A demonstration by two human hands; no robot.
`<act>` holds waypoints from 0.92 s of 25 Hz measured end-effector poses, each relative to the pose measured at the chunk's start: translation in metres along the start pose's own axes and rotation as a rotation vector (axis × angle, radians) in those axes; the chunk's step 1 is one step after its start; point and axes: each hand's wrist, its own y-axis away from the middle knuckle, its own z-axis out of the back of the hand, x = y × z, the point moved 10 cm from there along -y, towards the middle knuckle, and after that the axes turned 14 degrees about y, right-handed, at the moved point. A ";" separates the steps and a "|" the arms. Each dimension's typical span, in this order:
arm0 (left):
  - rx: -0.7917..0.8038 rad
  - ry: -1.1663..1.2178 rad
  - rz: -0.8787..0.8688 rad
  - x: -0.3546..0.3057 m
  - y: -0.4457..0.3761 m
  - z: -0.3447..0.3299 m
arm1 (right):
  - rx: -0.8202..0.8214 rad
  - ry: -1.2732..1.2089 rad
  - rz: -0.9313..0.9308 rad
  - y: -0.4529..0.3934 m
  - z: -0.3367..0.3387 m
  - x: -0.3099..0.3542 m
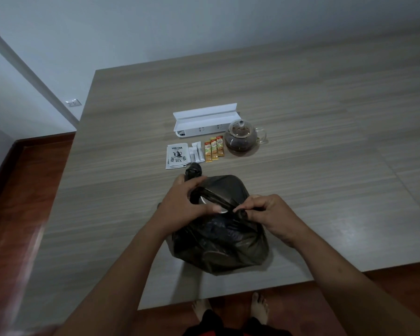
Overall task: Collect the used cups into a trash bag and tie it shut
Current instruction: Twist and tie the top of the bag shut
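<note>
A full black trash bag [218, 243] stands on the wooden table [301, 166] near its front edge. Its top is gathered into two twisted strands that cross over the bag. My left hand [184, 202] grips one strand, whose end [193, 172] sticks up beyond my fingers. My right hand [267, 214] pinches the other strand at the bag's top right. A white rim shows faintly under the crossing strands; the cups themselves are hidden inside the dark plastic.
Behind the bag lie a white tea packet [177, 156], white sachets [196, 151] and three orange stick packets [214, 149]. A glass teapot [241, 138] with dark tea and an open white box [206, 120] stand farther back. My bare feet [228, 309] are below the table edge.
</note>
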 end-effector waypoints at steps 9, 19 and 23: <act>-0.225 -0.007 -0.066 0.011 -0.005 -0.002 | -0.053 -0.125 -0.010 -0.005 0.017 -0.005; -0.093 0.146 -0.205 0.010 0.003 -0.018 | -0.140 0.244 -0.071 -0.012 -0.001 -0.002; 0.013 0.253 -0.189 0.007 0.006 -0.019 | -0.194 0.197 -0.094 -0.014 0.001 -0.014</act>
